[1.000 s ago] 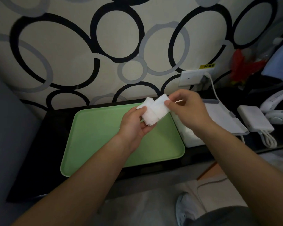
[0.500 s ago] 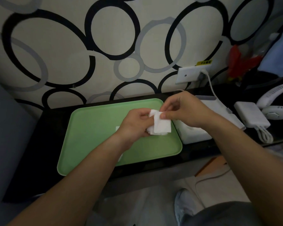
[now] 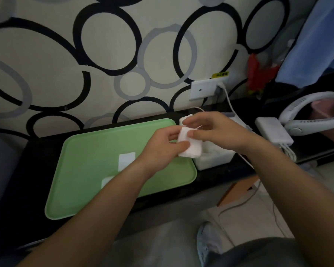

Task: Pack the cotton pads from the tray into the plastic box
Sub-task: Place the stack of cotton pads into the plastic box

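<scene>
White cotton pads (image 3: 189, 149), stacked, are pinched by the fingers (image 3: 196, 134) of our left hand (image 3: 162, 149) and right hand (image 3: 216, 130) near the plastic box (image 3: 214, 158). A slack pinch could fan them onto the green tray (image 3: 81, 160), where two lie.

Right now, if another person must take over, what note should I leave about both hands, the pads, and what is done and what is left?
Left hand: grips the stack of cotton pads from the side.
Right hand: pinches the same stack at its top.
Stack: held over the near edge of the plastic box, not yet inside.
Done: most pads gathered off the green tray.
Left: put the stack in the box, then the two loose pads lying on the tray.
</scene>
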`<state>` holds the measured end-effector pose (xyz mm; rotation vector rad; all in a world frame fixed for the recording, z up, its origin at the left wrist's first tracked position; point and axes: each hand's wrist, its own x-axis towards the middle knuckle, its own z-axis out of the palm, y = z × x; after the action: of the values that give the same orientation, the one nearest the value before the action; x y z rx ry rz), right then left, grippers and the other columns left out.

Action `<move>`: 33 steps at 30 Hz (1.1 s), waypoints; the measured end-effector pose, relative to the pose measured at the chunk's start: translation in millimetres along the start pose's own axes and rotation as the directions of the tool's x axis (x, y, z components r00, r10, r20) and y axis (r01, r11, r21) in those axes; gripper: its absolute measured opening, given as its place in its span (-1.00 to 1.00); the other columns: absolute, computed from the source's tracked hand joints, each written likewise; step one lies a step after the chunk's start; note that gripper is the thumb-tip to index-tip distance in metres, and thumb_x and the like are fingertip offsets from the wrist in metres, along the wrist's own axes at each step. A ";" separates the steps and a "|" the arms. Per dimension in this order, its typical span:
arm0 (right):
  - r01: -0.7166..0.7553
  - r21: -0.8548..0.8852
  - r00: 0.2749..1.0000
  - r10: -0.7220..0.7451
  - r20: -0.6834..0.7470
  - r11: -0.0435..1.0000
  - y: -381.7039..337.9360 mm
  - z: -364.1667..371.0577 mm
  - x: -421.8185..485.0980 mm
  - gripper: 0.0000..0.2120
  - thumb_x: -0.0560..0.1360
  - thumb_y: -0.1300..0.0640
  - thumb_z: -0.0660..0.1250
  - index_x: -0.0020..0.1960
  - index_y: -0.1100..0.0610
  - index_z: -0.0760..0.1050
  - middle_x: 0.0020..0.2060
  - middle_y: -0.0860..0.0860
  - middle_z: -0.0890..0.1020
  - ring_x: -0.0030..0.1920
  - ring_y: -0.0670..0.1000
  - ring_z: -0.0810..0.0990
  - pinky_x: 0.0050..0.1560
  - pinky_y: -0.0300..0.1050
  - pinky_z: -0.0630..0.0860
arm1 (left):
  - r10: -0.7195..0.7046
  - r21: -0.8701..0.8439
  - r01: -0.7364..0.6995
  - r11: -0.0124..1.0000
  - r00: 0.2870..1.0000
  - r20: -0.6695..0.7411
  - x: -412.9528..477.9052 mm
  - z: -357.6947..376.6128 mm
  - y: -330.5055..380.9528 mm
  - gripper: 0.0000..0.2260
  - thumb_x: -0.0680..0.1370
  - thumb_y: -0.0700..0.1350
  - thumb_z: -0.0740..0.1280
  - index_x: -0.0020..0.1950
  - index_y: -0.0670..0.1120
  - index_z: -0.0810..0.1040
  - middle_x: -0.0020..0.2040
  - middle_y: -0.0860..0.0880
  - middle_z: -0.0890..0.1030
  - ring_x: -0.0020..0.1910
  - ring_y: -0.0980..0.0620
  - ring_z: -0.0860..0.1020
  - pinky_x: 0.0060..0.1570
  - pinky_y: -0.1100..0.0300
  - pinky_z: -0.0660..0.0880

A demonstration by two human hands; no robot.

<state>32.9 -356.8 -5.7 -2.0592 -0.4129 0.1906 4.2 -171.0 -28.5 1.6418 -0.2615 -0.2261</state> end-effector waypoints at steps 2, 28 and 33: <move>-0.007 0.041 0.999 0.005 0.032 0.999 2.1 -8.0 -5.9 -0.60 0.38 0.19 0.56 0.20 0.12 0.61 0.01 0.07 0.70 0.06 0.07 0.68 0.16 0.07 0.60 | 0.037 0.036 -0.035 0.999 0.999 -0.039 3.4 7.6 2.4 -0.74 0.50 -0.30 0.45 0.15 -0.09 0.62 0.10 -0.13 0.65 -0.02 -0.05 0.67 -0.09 0.17 0.64; -0.127 0.385 0.938 0.237 -0.253 0.914 43.5 -39.4 -20.4 -0.81 0.51 0.22 0.41 0.12 0.12 0.58 0.03 0.06 0.69 0.05 0.03 0.68 0.07 0.09 0.64 | -0.042 0.935 -0.196 0.295 0.975 0.218 77.1 29.4 -9.1 0.04 0.29 0.32 0.49 0.60 -0.02 0.05 0.61 -0.10 0.00 0.59 -0.13 -0.05 0.53 -0.05 0.08; -0.072 0.254 0.951 0.144 -0.275 0.964 39.2 -46.9 -21.9 -0.82 0.48 0.33 0.37 0.05 0.16 0.58 -0.03 0.09 0.68 0.03 0.06 0.67 0.07 0.06 0.64 | -0.275 0.965 -0.183 0.186 0.933 0.230 89.1 40.1 -5.2 0.23 0.22 0.35 0.51 0.60 0.08 -0.26 0.62 -0.09 -0.20 0.57 -0.22 -0.25 0.53 -0.22 -0.04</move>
<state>35.0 -420.7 -17.0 -1.8329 -0.0877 0.0006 77.2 -235.6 -36.3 2.9812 -0.7742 -0.4756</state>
